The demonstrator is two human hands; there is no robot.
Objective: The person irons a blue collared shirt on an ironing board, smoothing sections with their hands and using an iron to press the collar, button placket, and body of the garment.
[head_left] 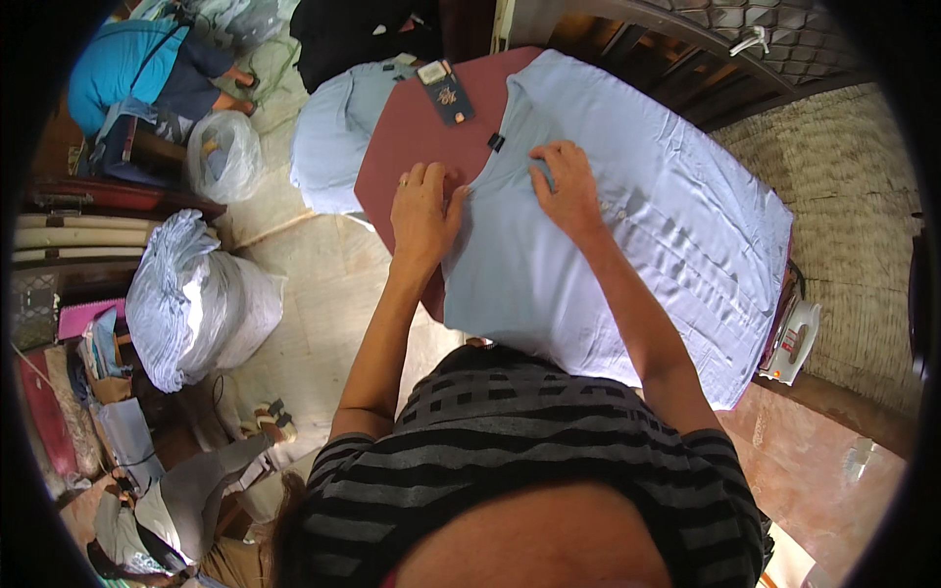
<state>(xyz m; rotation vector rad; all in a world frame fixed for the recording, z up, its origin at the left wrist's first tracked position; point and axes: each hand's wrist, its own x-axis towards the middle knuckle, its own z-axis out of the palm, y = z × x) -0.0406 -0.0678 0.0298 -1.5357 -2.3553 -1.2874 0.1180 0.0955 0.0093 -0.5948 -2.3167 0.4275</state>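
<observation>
A light blue garment (637, 225) lies spread over a maroon ironing board (402, 127), its neckline edge toward the board's left end. At that edge is my left hand (424, 211), fingers stretched over the bare maroon cover and thumb beside the cloth. My right hand (570, 186) rests on the garment near the neckline, fingers bent and thumb apart from them. Neither hand visibly holds anything. Between and just beyond them a small black label (496, 143) shows at the neckline. A dark hang tag (447, 94) lies on the board farther off.
An iron (796, 341) stands at the board's right end. More light blue cloth (338, 137) is piled past its left end. Bagged clothes (201, 299) and a clear plastic bag (225, 157) stand on the floor at left. Two other people (127, 73) are at the left side.
</observation>
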